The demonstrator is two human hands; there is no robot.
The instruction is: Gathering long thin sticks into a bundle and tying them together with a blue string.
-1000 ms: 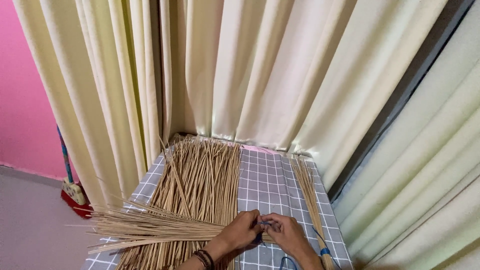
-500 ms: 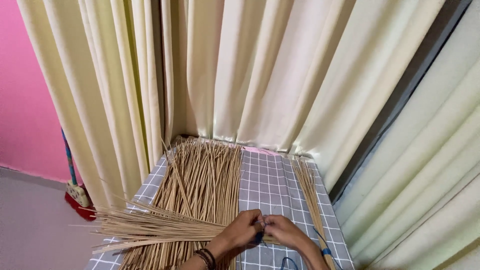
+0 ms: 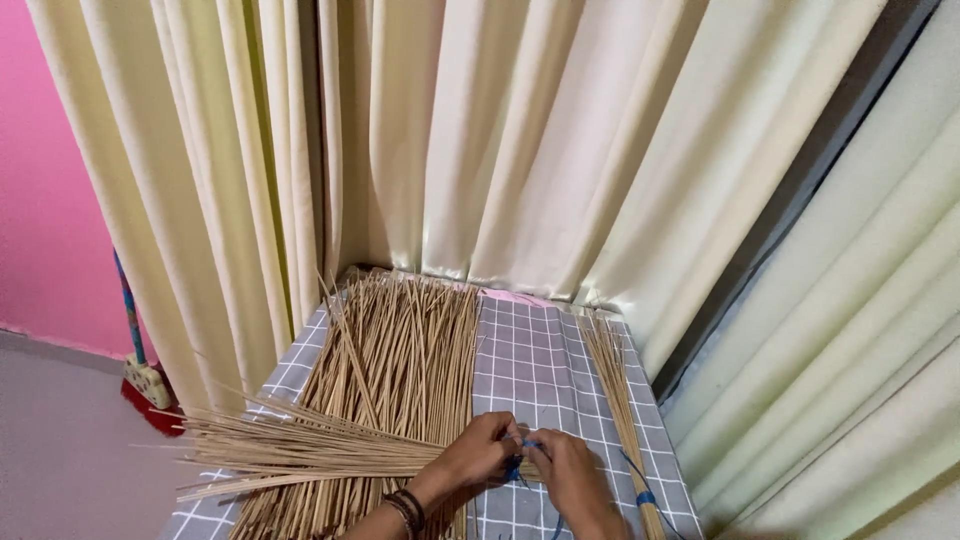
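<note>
A bundle of thin tan sticks (image 3: 300, 453) lies crosswise, its tips fanning out past the table's left edge. My left hand (image 3: 480, 455) and my right hand (image 3: 560, 470) meet at the bundle's thick end, fingers pinching a blue string (image 3: 520, 448) wrapped round it. A dark bracelet sits on my left wrist. Under the bundle a large loose heap of the same sticks (image 3: 400, 350) runs lengthwise toward the curtain.
The table wears a grey checked cloth (image 3: 535, 365). A second, slimmer stick bundle (image 3: 620, 400) tied with blue string lies along its right side. Cream curtains (image 3: 500, 150) hang behind and right. A broom (image 3: 140, 370) leans against the pink wall at left.
My hands have shifted slightly up and left while working the blue string at the bundle's end. The sticks lie as before.
</note>
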